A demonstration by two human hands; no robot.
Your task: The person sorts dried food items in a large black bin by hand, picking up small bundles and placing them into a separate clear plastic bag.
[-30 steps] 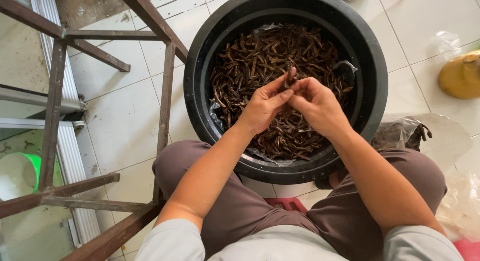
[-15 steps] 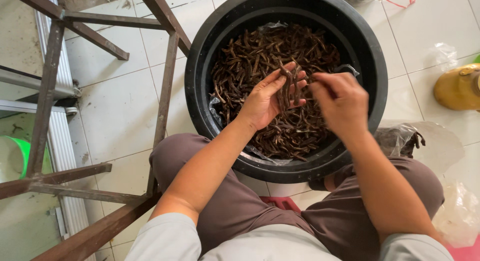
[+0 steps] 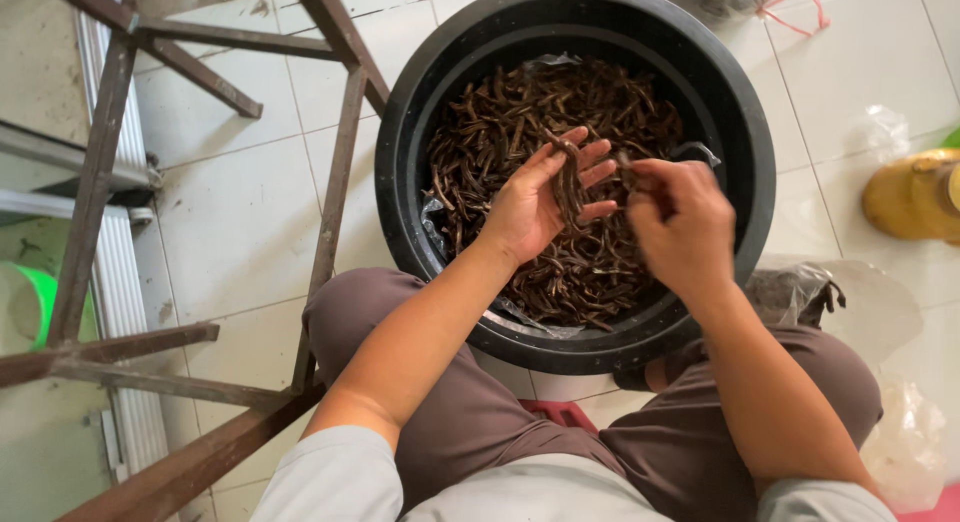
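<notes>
On the white tile floor with that black tub [image 3: 400,172] between your knees, your hands have split apart since a second ago: left hand [image 3: 530,202] open-palmed cradling a few dark pods [image 3: 568,177], right hand [image 3: 680,222] at 3 o'clock pinching another piece.

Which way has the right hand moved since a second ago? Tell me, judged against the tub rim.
Yes. The right hand has drawn apart from the left hand, shifting toward the right side of the black tub rim.
</notes>
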